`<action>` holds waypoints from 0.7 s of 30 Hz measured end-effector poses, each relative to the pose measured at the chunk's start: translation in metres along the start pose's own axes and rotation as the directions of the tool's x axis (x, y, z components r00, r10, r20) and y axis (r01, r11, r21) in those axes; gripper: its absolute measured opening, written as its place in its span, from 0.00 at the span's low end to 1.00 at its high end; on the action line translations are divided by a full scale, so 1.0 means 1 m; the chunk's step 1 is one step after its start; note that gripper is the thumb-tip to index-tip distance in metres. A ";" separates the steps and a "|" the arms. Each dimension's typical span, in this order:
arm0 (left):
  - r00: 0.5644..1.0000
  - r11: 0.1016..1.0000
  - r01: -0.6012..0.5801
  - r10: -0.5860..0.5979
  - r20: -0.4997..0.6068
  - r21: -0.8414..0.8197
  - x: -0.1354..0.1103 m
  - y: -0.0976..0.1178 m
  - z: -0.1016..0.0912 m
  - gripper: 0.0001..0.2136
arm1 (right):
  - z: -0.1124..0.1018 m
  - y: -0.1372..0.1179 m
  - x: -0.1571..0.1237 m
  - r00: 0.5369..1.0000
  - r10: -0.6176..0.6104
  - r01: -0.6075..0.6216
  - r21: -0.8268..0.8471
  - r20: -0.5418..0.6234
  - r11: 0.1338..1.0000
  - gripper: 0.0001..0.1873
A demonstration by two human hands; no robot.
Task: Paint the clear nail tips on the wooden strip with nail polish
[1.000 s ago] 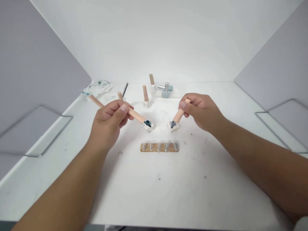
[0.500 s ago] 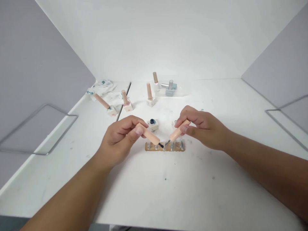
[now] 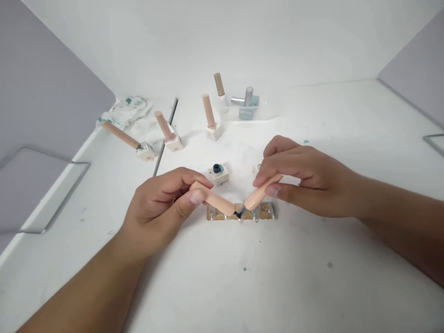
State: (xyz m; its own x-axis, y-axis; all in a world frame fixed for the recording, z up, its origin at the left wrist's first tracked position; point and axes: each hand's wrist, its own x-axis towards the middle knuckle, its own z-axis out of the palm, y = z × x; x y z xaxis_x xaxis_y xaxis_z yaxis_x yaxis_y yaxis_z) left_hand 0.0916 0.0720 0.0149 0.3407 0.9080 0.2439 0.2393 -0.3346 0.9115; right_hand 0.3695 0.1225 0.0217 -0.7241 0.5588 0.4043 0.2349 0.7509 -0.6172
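Note:
My left hand [image 3: 169, 203] pinches the peach cap of a nail polish brush [image 3: 217, 200], its dark bristles pointing down to the right. Between the fingers of my right hand [image 3: 301, 178] is a second peach-capped nail polish brush [image 3: 262, 193], slanting down to the left. The two brush tips meet, or nearly so, over the middle of a gold strip [image 3: 220, 215] that carries several clear nail tips. Behind my left fingers stands an uncapped bottle [image 3: 220, 175] with a dark, polish-stained neck. Another bottle [image 3: 255, 169] is mostly hidden by my right hand.
Capped polish bottles stand farther back, one upright [image 3: 212, 132], one by a dark rod [image 3: 174, 142], one tilted [image 3: 145, 151]. A clear tray [image 3: 267, 113] holds further bottles. Stained tissue [image 3: 130, 111] lies back left. Wire stands flank the table.
The view has come closer and shifted. The two brush tips have drawn nearer each other over the strip. Both hands keep their hold on the brushes.

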 end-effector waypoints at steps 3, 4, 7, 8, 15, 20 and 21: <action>1.000 1.000 -0.006 0.007 -0.021 0.016 0.000 0.000 0.000 0.06 | 0.001 0.001 0.000 0.999 -0.045 0.045 -0.066 0.007 0.997 0.05; 1.000 1.000 -0.009 0.010 -0.027 0.022 0.000 0.001 0.000 0.06 | 0.001 0.000 0.000 0.999 -0.051 0.052 -0.086 0.014 0.995 0.06; 0.999 0.998 -0.033 0.034 -0.021 0.051 0.002 0.001 0.001 0.06 | 0.000 0.000 0.000 0.997 -0.061 0.067 -0.131 0.049 0.989 0.07; 0.999 0.996 -0.041 0.042 -0.015 0.081 0.002 0.001 0.001 0.05 | -0.001 0.000 0.000 0.996 -0.062 0.070 -0.143 0.061 0.987 0.07; 0.999 0.972 -0.039 0.041 -0.006 0.233 0.004 0.005 0.004 0.06 | -0.003 0.001 0.000 0.992 -0.059 0.071 -0.118 0.108 0.990 0.07; 0.998 0.977 -0.013 0.026 -0.060 0.212 0.003 0.007 0.005 0.05 | -0.004 0.004 -0.001 0.993 -0.044 0.055 -0.098 0.111 0.994 0.06; 0.997 0.980 -0.009 0.023 -0.072 0.198 0.003 0.007 0.005 0.05 | -0.005 0.004 -0.001 0.993 -0.039 0.051 -0.101 0.113 0.994 0.06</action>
State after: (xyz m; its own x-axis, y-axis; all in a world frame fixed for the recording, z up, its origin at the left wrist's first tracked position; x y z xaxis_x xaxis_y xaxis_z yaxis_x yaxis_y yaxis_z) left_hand 0.0987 0.0710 0.0208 0.2799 0.9158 0.2881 0.4112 -0.3855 0.8260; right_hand 0.3740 0.1266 0.0221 -0.8016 0.4855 0.3489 0.2622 0.8100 -0.5245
